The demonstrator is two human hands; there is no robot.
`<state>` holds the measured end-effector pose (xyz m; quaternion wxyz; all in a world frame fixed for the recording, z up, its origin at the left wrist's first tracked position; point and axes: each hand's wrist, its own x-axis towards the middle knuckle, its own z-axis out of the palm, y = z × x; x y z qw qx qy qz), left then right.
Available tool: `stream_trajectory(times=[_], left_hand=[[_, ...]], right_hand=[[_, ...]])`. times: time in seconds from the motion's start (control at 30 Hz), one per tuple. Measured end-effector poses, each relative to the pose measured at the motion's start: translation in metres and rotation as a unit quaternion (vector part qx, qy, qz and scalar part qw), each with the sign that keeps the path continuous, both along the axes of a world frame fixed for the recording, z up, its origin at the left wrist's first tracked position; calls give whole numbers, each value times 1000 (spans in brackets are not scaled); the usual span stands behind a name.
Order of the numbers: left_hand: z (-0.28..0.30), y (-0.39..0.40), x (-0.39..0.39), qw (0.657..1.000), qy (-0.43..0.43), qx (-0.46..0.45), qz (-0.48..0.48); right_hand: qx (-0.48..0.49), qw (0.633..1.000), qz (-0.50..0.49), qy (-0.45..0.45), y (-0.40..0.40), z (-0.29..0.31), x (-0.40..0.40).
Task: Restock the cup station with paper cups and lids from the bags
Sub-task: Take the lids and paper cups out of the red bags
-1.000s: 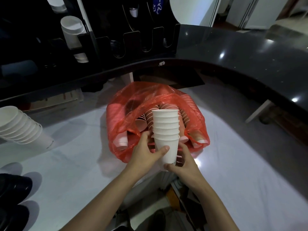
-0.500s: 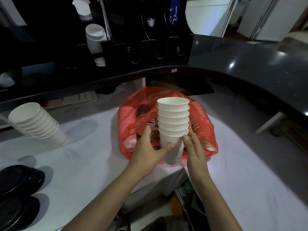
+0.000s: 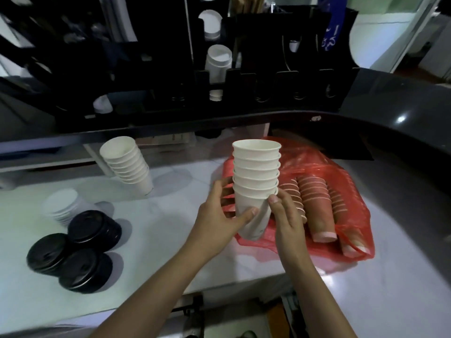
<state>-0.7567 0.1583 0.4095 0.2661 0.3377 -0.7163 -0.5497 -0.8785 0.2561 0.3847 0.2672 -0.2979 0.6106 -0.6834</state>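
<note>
Right now a nested stack of white paper cups (image 3: 255,184) stands upright in mid-air just left of the red plastic bag (image 3: 341,215), gripped from both sides at its lowest cup. The left hand (image 3: 219,215) wraps that bottom cup from nine o'clock, thumb across the front and fingers curled behind. The right hand (image 3: 288,215) presses against it from three o'clock, thumb tip at the rim of the lowest cup; whether its fingers curl round the back cannot be told.

Such a stack likely weighs almost nothing, but thin paper walls dent if squeezed, and the nested cups can slide apart or tip at the top. Holding low on the bottom cup, with light pressure from opposite sides, looks sensible; a supporting finger under the base would steady it further.

At ten o'clock from the held stack, a second white stack (image 3: 127,164) leans on the pale counter (image 3: 170,240). At eight o'clock sit black lids (image 3: 73,250), with white lids (image 3: 63,206) behind them. Pink-brown cups (image 3: 317,208) lie in the bag at three o'clock. The dark cup station (image 3: 219,76) waits at twelve o'clock.
</note>
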Motion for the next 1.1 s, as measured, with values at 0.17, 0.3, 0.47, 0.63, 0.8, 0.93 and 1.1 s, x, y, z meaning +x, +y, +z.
stream_trajectory(times=[0.17, 0.3, 0.47, 0.63, 0.8, 0.93, 1.1], left_hand=[[0, -22, 32, 999, 3, 3, 52], [-5, -41, 56, 997, 0, 6, 79], [-17, -66, 80, 994, 0, -15, 108], [-26, -91, 91, 991, 24, 4, 133], [-37, -113, 91, 988, 37, 25, 148], [-49, -134, 89, 985, 30, 60, 156], [-58, -158, 85, 984, 35, 87, 151]], right_hand=[[-10, 999, 35, 3, -33, -1, 23], [-8, 997, 73, -7, -57, -1, 42], [4, 996, 88, -12, -89, -8, 59], [16, 996, 88, 24, -119, -14, 71], [26, 997, 70, 20, -148, -24, 72], [69, 995, 61, 47, -173, -44, 65], [108, 989, 58, 77, -198, -58, 60]])
